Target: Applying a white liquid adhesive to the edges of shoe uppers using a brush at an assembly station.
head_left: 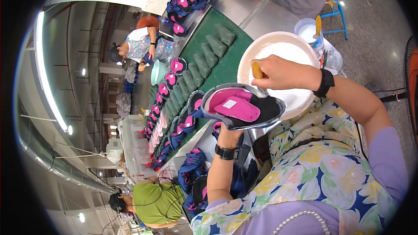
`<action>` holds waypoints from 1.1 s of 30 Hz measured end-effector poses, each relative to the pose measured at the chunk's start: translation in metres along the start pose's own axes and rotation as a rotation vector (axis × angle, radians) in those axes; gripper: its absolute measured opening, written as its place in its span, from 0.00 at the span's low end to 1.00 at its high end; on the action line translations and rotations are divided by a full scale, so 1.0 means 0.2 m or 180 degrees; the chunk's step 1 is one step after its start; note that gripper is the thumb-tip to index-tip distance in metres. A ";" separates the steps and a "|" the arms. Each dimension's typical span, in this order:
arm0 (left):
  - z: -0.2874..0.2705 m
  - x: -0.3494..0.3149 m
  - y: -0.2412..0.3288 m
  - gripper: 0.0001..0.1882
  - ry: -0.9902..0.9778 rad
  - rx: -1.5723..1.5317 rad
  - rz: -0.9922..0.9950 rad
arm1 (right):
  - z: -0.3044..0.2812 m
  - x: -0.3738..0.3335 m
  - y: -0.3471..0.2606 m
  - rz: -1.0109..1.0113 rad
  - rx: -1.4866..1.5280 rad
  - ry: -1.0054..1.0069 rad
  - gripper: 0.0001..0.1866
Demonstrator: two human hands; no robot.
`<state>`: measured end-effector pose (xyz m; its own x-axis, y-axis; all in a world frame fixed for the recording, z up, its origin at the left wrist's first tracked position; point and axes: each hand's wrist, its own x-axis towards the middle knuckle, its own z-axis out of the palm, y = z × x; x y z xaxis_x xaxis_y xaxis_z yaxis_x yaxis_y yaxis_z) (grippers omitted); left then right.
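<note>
My left hand (229, 135) grips a shoe upper (237, 106) from below, and most of its fingers are hidden behind it. The upper is grey-blue around the edge, with a pink insole and a white label inside. My right hand (278, 73) is closed around a brush (257, 69) with a yellow handle. The brush's tip reaches down to the upper's near edge, where the bristles are hard to make out. Just beyond my right hand is a pale pink basin (245, 56) holding white liquid, partly covered by the hand and the upper.
A green conveyor belt (241, 39) carries rows of grey-green shoe-shaped pieces (209, 54) and pink-lined uppers (177, 65). More uppers (191, 165) are piled by my left forearm. A bucket (307, 28) with another yellow-handled brush stands past the basin. Co-workers (156, 200) sit along the line.
</note>
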<state>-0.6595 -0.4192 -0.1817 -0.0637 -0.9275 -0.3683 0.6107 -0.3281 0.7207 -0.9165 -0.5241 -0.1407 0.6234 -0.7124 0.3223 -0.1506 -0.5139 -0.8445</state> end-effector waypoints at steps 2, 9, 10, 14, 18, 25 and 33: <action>-0.02 0.02 0.07 0.22 -0.0068 0.0096 0.0100 | -0.01 -0.03 0.03 0.0143 -0.0066 -0.0188 0.16; -0.06 0.09 0.20 0.22 -0.0367 0.0478 0.0345 | 0.00 -0.04 -0.04 -0.1031 -0.0265 0.1001 0.13; -0.07 0.10 0.19 0.22 -0.0430 0.0547 0.0370 | 0.00 -0.02 -0.02 -0.1021 -0.0276 0.1028 0.13; -0.15 0.06 0.22 0.22 -0.0597 0.0739 0.0586 | 0.00 0.02 0.02 -0.0959 -0.0617 0.1114 0.13; -0.22 0.07 0.25 0.22 -0.0695 0.0861 0.0723 | 0.06 -0.03 0.15 -0.0271 -0.1080 0.0578 0.13; -0.22 0.08 0.31 0.22 -0.1059 0.0645 0.0013 | 0.00 -0.07 0.14 -0.0015 -0.0705 0.1072 0.13; -0.19 0.08 0.27 0.20 -0.1094 0.0416 -0.0090 | 0.07 -0.06 0.07 -0.0437 0.0129 0.0968 0.15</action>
<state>-0.5975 -0.4444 -0.1710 -0.3542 -0.9164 -0.1863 0.5004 -0.3540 0.7901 -0.9146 -0.5156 -0.1619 0.3772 -0.7510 0.5419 -0.0468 -0.5999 -0.7987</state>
